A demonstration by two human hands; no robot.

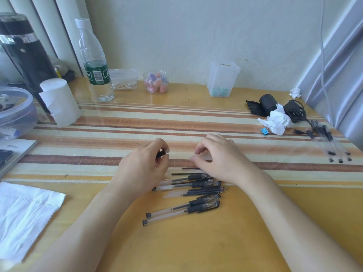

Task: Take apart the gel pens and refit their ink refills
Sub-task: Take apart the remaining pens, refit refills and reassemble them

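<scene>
Gel pens with clear barrels and black grips (193, 195) heaped on the yellow wooden desk (225, 238) just below both wrists, left hand (146, 164) fingers pinched on a short black grip piece (163, 153), right hand (218, 156) thumb and forefinger curled slightly apart, apparently around a clear barrel, too blurred to confirm.

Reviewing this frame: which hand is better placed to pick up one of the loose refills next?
Right, probably. The right hand is open-fingered directly over the loose refills at the pile's far edge, while the left hand already grips a small black pen part.
</scene>
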